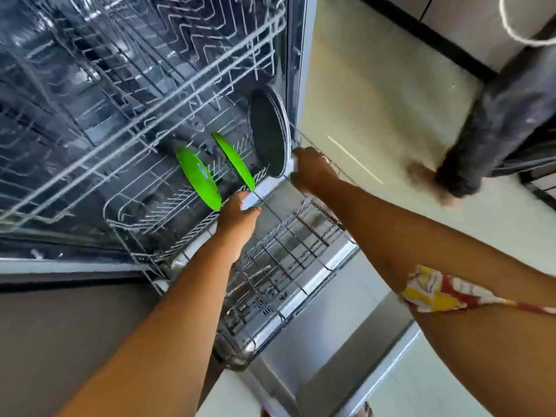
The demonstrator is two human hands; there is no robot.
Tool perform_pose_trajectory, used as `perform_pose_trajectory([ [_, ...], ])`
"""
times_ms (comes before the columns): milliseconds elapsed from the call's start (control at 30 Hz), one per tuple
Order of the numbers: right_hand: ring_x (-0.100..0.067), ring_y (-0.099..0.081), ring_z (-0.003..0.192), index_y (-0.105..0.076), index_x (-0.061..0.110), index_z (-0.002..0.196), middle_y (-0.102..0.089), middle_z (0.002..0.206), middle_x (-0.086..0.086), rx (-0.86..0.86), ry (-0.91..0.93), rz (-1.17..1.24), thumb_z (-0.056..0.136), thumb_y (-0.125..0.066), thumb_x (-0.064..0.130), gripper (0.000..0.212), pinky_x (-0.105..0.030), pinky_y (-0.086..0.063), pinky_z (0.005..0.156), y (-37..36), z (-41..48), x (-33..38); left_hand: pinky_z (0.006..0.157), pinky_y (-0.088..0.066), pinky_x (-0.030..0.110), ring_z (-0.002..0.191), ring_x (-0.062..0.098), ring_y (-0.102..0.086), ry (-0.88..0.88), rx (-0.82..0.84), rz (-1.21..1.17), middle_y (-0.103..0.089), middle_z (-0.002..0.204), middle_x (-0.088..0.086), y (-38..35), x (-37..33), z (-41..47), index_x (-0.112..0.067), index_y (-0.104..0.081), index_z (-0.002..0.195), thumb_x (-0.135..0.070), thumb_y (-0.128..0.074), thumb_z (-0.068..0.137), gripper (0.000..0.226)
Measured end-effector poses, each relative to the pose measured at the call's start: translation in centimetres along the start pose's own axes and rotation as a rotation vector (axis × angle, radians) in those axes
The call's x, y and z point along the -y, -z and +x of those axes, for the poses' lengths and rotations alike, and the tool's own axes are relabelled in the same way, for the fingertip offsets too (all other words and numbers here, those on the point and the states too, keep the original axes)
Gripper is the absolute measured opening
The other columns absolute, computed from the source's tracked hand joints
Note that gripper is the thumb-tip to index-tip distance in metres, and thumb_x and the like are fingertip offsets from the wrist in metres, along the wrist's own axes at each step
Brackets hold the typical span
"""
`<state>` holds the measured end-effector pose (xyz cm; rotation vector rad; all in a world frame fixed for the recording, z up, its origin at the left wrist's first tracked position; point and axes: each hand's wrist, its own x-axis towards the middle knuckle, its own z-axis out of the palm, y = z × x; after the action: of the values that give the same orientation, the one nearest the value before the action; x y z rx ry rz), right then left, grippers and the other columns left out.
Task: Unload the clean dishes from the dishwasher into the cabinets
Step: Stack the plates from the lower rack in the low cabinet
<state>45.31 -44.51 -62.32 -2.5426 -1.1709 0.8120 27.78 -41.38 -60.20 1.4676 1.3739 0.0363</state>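
Left hand (pixel 240 213) and right hand (pixel 313 173) both curl round rack handle (pixel 272 183). Green plates (pixel 198 179) and dark plate (pixel 269 135) stand upright in far rack slots. Risk: a jerky pull rocks the plates together, chipping them.

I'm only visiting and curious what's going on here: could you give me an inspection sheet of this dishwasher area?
Surface: open door, wire basket above it.
Job's things: green plate, second green plate and dark plate on edge in rack.
Clutter: nothing seen.
Hands: left hand and right hand both grip white bar.
Cables: white cord, top right.
Surroundings: pale floor; another person's dark sleeve.
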Motion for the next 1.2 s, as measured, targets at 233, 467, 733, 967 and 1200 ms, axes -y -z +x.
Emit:
perform_pose_trajectory([
  [233,-0.042,-0.045,0.125,-0.019,0.008,0.146,-0.041,0.139,-0.022,0.008,-0.164,0.21,0.086,-0.06,0.016,0.073,-0.049,-0.042,0.101,-1.7,5.1,2.0,0.082,-0.042,0.033,0.09,0.015,-0.048,0.016,0.024,-0.096,-0.056,0.112,-0.001,1.2,-1.1,3.7,-0.016,-0.05,0.125,-0.011,-0.049,0.093,0.032],
  [467,-0.04,-0.047,0.125,-0.023,-0.002,0.141,-0.046,0.136,-0.024,0.003,-0.308,0.221,0.092,-0.049,0.009,0.056,-0.045,-0.043,0.102,-2.1,7.7,2.3,0.08,-0.046,0.031,0.096,0.017,-0.05,-0.014,0.026,-0.094,-0.053,0.128,0.005,1.0,-3.1,6.3,-0.019,-0.048,0.13,-0.014,-0.047,0.094,0.036],
  [733,-0.037,-0.063,0.087,-0.042,0.01,0.108,-0.064,0.097,-0.017,-0.254,-0.152,0.182,0.089,-0.046,0.012,0.02,-0.045,-0.055,0.073,-2.1,6.3,1.9,0.085,-0.047,0.036,0.094,0.017,-0.044,-0.019,0.029,-0.111,-0.049,0.129,0.011,0.6,-6.0,7.3,-0.012,-0.044,0.134,-0.015,-0.047,0.096,0.037],
  [967,-0.029,-0.064,0.076,-0.04,0.014,0.123,-0.059,0.105,-0.011,-0.341,0.237,-0.123,0.093,-0.045,0.033,0.036,-0.033,-0.052,0.056,-0.9,1.1,2.1,0.078,-0.048,0.038,0.113,0.028,-0.05,0.079,0.117,-0.218,-0.047,0.134,0.008,-0.6,-7.7,7.9,-0.019,-0.043,0.131,-0.051,-0.045,0.092,0.05],
  [1200,-0.03,-0.063,0.088,-0.049,0.011,0.125,-0.057,0.118,-0.013,-0.207,0.566,-0.254,0.093,-0.045,0.021,0.034,-0.043,-0.057,0.067,-3.7,-7.4,2.0,0.092,-0.05,0.043,0.11,0.033,-0.057,0.193,-0.228,-0.281,-0.054,0.128,0.017,-2.1,-5.0,6.1,-0.007,-0.045,0.126,-0.011,-0.061,0.085,0.044],
])
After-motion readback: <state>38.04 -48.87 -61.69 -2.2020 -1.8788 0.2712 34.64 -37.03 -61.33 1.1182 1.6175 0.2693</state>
